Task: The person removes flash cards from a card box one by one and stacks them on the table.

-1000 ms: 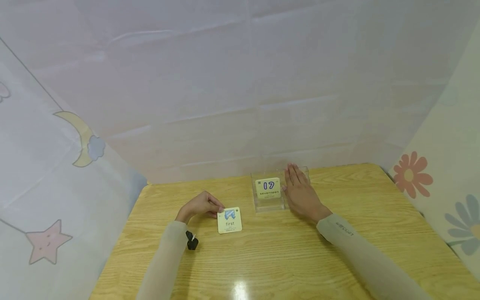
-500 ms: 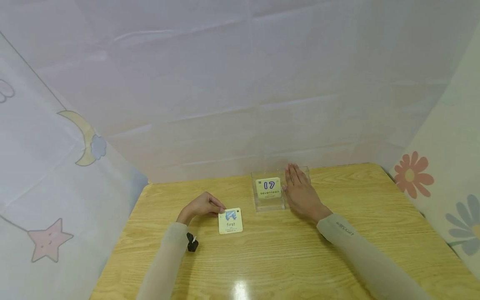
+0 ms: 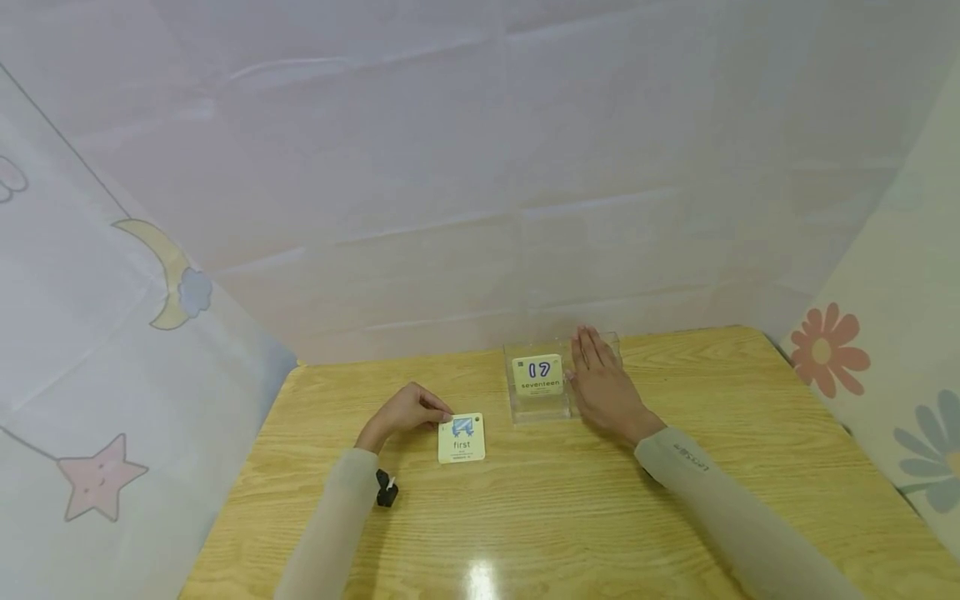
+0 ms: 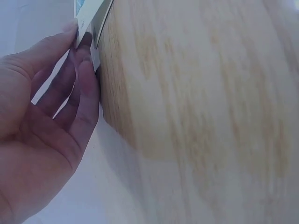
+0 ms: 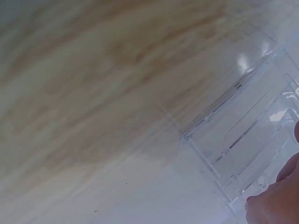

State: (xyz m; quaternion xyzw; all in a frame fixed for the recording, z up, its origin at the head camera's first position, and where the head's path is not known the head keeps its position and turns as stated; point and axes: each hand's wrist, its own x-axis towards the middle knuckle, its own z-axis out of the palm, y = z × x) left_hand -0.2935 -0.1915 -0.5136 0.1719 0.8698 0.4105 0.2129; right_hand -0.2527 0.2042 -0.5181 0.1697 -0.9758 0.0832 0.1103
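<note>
My left hand (image 3: 405, 410) pinches the upper left corner of a square pale card (image 3: 461, 454) marked "first", with a blue picture on it. In the left wrist view the thumb lies on the face of this card (image 4: 89, 17) and the fingers are behind it. To the right, a clear plastic card holder (image 3: 540, 414) stands near the table's far edge. A card (image 3: 538, 385) reading "17 seventeen" rests in its left part. My right hand (image 3: 606, 393) lies with straight fingers over the holder's right part and hides most of it.
The wood-grain table (image 3: 525, 517) ends just behind the holder, where a pale cloth backdrop (image 3: 420, 250) rises. Patterned cloths with a star (image 3: 102, 477) and flowers (image 3: 822, 353) flank both sides. A small black object (image 3: 386, 490) sits at the left wrist.
The "first" card and my left hand have shifted very slightly; the card's lower edge is now a little farther from me. My right hand stays on the holder.
</note>
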